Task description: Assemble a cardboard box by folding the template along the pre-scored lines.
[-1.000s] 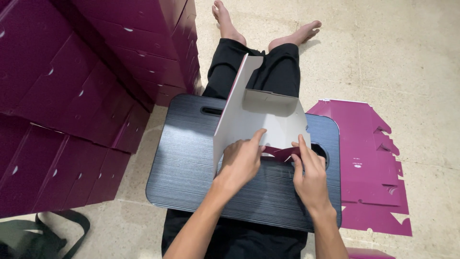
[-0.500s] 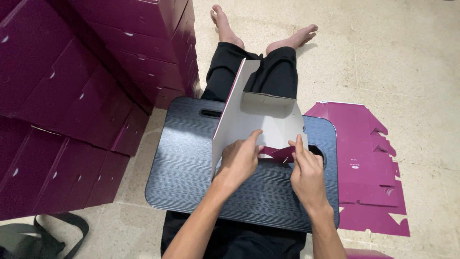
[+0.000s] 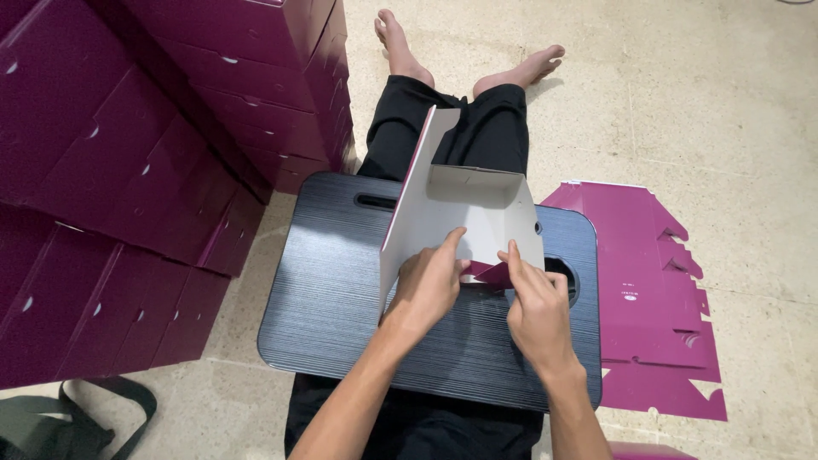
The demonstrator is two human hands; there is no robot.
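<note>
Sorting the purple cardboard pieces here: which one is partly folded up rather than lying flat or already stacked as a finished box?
The white-backed carton on the dark lap board, pressed by the left hand and right hand. The blanks lie flat on the floor.

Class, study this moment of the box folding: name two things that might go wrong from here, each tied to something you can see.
1. The left hand and right hand press small flaps at the near edge of the half-folded box; uneven pressure might crease or tear the card.
2. The lap tray rests only on the legs; a leg shift could tip it and let the upright panel collapse.
</note>
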